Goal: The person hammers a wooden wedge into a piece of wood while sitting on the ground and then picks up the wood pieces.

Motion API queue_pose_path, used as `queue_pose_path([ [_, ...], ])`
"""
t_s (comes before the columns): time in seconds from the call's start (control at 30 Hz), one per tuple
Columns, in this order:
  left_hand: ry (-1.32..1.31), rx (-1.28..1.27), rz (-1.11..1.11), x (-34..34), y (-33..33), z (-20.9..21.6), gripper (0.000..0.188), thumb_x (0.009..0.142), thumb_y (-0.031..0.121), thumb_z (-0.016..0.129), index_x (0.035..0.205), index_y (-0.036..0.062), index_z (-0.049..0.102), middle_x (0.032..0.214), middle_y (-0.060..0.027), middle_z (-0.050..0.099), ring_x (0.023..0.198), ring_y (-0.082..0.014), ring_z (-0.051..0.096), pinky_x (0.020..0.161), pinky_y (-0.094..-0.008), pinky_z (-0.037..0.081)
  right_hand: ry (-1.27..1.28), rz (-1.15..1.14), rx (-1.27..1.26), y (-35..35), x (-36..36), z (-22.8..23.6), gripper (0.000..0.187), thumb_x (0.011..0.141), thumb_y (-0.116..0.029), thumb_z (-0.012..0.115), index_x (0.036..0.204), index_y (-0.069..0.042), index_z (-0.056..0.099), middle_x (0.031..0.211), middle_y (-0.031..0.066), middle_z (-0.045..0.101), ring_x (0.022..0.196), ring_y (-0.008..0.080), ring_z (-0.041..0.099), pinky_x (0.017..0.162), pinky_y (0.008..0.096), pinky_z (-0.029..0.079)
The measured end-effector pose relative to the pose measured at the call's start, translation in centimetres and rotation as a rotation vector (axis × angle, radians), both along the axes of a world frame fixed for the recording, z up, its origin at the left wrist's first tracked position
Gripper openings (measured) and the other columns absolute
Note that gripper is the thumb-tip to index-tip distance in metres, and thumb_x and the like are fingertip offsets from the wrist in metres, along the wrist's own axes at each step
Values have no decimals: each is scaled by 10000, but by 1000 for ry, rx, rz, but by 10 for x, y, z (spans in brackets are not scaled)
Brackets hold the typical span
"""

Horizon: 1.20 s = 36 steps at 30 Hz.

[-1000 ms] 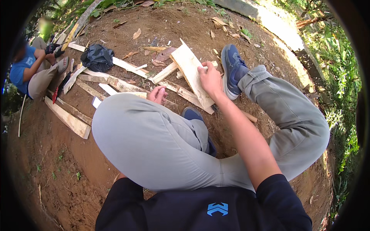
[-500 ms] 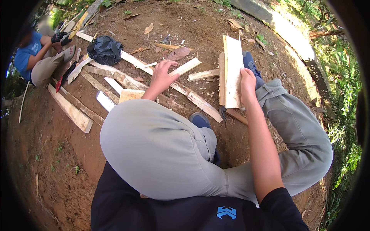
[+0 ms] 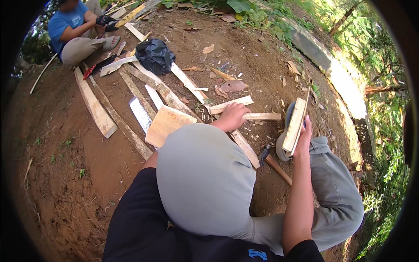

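Note:
My right hand (image 3: 304, 139) is closed round the side of a pale wooden board (image 3: 293, 129), raised over my right foot and turned nearly edge-on. A second thin piece of wood seems to lie against it; how they are joined cannot be made out. Past my raised left knee, my left hand (image 3: 232, 117) reaches low to the ground, its fingers bent round the near end of a short wooden strip (image 3: 264, 116). Another short strip (image 3: 231, 105) lies just beyond that hand. A hammer (image 3: 278, 169) with a dark head and wooden handle rests on the soil between my feet.
Long wooden slats (image 3: 94, 102) and a square board (image 3: 168, 123) lie to the left. Behind them are a black plastic bag (image 3: 155, 56) and a red-handled saw (image 3: 98, 67). A person in blue (image 3: 72, 24) sits at far left. A concrete edge (image 3: 312, 46) runs along the right.
My left hand has moved right and come down onto the short strip. My right hand has turned the board from face-on to nearly edge-on. The view has shifted, showing more of the hammer.

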<state>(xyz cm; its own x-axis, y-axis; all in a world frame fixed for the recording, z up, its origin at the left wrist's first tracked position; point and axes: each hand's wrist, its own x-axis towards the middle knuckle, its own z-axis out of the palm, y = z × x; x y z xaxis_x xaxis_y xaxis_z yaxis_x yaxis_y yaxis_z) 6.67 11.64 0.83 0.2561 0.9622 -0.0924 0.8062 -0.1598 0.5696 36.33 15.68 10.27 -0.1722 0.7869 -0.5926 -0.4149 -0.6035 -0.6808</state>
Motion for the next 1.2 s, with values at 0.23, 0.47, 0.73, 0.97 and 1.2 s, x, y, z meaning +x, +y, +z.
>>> queue_pose_path([
  [0.23, -76, -14, 47, -8, 0, 11, 423, 829, 135, 795, 1241, 167, 707, 1163, -55, 636, 1163, -302, 549, 1015, -450, 445, 83, 39, -32, -6, -13, -25, 522, 929, -564, 666, 1167, -102, 614, 943, 41, 644, 737, 161, 627, 595, 296, 516],
  [0.47, -31, -42, 10, 2, 0, -2, 443, 830, 143, 792, 1263, 182, 702, 1172, -46, 624, 1173, -290, 536, 1034, -436, 392, -62, 197, -2, -7, -27, -12, 640, 901, -417, 660, 1434, -96, 509, 1113, 56, 629, 961, 191, 647, 812, 352, 560],
  [0.73, -29, -111, 227, -36, 0, 18, 716, 734, 230, 867, 1397, 210, 596, 1292, -81, 546, 1267, -294, 494, 1052, -442, 360, -586, 872, 380, 42, -40, 35, 913, 761, -209, 858, 1512, 44, 404, 1313, 176, 627, 1194, 244, 620, 1049, 376, 481],
  [0.97, 34, -110, 330, -87, -21, 3, 767, 707, 227, 852, 1421, 210, 574, 1251, -88, 616, 1228, -297, 529, 1068, -458, 323, -862, 1610, 675, 48, -71, 34, 1122, 586, -332, 940, 1520, -18, 404, 1392, 248, 546, 1306, 385, 544, 1146, 416, 429],
  [1.2, 1, -31, 511, -96, -15, 11, 572, 740, 141, 756, 1302, 193, 670, 1222, -68, 664, 1230, -294, 536, 1075, -463, 301, -1081, 1638, 764, 37, -94, 4, 1107, 569, -281, 928, 1539, -130, 416, 1415, 240, 489, 1349, 436, 481, 1145, 471, 443],
])
